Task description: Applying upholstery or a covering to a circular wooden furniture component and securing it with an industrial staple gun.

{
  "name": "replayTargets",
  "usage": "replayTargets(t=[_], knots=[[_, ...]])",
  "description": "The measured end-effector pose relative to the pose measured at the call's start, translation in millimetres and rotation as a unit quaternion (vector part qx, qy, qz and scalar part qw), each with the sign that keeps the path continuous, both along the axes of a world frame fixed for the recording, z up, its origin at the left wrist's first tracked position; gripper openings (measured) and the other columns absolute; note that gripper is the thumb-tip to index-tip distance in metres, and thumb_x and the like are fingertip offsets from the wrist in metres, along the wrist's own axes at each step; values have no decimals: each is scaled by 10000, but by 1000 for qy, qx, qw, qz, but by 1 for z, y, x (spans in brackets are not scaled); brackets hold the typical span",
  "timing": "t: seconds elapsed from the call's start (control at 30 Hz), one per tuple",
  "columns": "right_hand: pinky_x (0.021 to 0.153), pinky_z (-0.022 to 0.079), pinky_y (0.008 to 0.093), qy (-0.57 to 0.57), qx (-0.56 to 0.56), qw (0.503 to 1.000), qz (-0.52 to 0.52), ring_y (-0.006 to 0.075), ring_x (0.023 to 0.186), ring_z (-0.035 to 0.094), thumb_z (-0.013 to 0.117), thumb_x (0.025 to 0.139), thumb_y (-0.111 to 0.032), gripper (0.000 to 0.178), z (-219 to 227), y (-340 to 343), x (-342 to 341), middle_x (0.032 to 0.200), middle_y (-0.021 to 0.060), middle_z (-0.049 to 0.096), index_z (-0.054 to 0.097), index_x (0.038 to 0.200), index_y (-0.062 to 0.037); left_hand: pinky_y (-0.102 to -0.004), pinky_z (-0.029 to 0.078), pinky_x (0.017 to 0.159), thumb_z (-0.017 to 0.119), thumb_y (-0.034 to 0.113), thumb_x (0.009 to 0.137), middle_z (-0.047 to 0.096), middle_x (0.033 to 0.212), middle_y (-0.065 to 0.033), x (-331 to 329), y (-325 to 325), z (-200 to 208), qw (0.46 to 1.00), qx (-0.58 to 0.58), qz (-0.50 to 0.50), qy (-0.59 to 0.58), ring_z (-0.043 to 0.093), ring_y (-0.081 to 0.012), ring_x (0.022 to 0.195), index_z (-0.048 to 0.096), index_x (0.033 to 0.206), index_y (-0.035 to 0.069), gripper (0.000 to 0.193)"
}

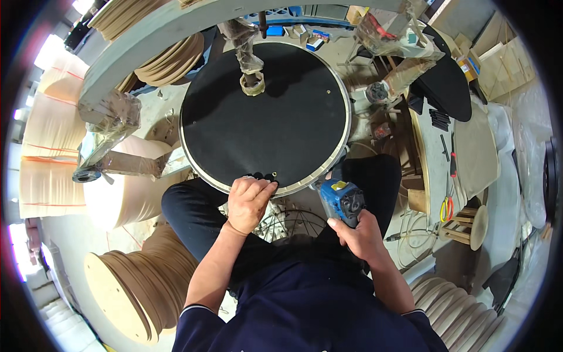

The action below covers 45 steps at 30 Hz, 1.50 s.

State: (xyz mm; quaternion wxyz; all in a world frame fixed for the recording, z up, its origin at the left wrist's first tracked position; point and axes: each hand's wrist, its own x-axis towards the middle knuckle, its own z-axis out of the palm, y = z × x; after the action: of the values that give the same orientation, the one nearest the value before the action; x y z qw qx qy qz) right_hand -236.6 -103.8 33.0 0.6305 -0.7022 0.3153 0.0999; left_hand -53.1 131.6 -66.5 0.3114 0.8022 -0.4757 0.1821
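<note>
A large round panel (pixel 264 123) with a black covering and a pale rim lies in front of me, above my knees. My left hand (pixel 249 202) rests at its near edge with the fingers curled and pressed together. Small dark bits show by the fingertips, too hidden to name. Just beside the thumb is a small brass-coloured ring (pixel 274 174) in the black surface, and another such ring (pixel 328 91) sits at the far right. To the right, my right hand (pixel 359 234) grips a blue and black power tool (pixel 342 199), its front close to the panel's rim.
A curved grey machine frame (pixel 141 47) arches over the panel, with plastic-wrapped arms. Stacked wooden discs (pixel 141 281) stand at left, beside a wrapped roll (pixel 126 193). On the right bench (pixel 431 158) lie a red-handled screwdriver (pixel 453 161), scissors (pixel 447 206) and black strips (pixel 438 119).
</note>
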Motion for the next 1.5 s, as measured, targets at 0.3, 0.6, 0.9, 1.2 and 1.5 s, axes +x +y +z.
replayTargets(t=[0.3, 0.6, 0.9, 1.2, 1.5], knots=[[546, 493, 273, 6, -16, 998, 61, 89, 586, 613, 812, 993, -234, 261, 1, 17, 29, 725, 8, 656, 682, 949, -11, -436, 536, 945, 784, 67, 751, 720, 1070, -8, -1, -3, -9, 999, 20, -34, -5, 662, -218, 976, 797, 1136, 49, 385], [531, 518, 302, 7, -2, 997, 76, 112, 547, 631, 811, 1000, -331, 386, -14, 19, 41, 712, 31, 677, 671, 1082, 20, -457, 529, 1001, 816, 93, 839, 734, 1139, -43, -9, -6, -4, 998, 23, -47, 22, 650, -243, 1045, 814, 1163, 56, 326], [539, 509, 299, -2, -89, 991, 102, 114, 554, 626, 800, 1005, -298, 343, -14, 18, 41, 711, 41, 674, 668, 1068, 13, -448, 520, 1014, 845, 89, 821, 720, 1138, -28, -17, -22, -15, 999, -21, -30, 22, 652, -216, 1065, 807, 1149, 66, 331], [527, 480, 279, 29, -13, 999, -12, 91, 544, 601, 776, 1008, -275, 288, -2, -3, 18, 698, 10, 640, 667, 1026, -9, -459, 527, 1034, 799, 42, 834, 705, 1216, -78, -35, -42, -15, 996, -31, -20, 78, 660, -284, 1131, 775, 1227, 43, 393], [536, 478, 275, -18, -17, 1000, -10, 90, 543, 591, 754, 1030, -255, 243, -3, -13, 16, 703, 10, 635, 679, 1065, -26, -484, 494, 1052, 840, 111, 845, 692, 1245, -94, -10, 11, 9, 996, 33, 55, 63, 653, -304, 1179, 745, 1273, 55, 442]])
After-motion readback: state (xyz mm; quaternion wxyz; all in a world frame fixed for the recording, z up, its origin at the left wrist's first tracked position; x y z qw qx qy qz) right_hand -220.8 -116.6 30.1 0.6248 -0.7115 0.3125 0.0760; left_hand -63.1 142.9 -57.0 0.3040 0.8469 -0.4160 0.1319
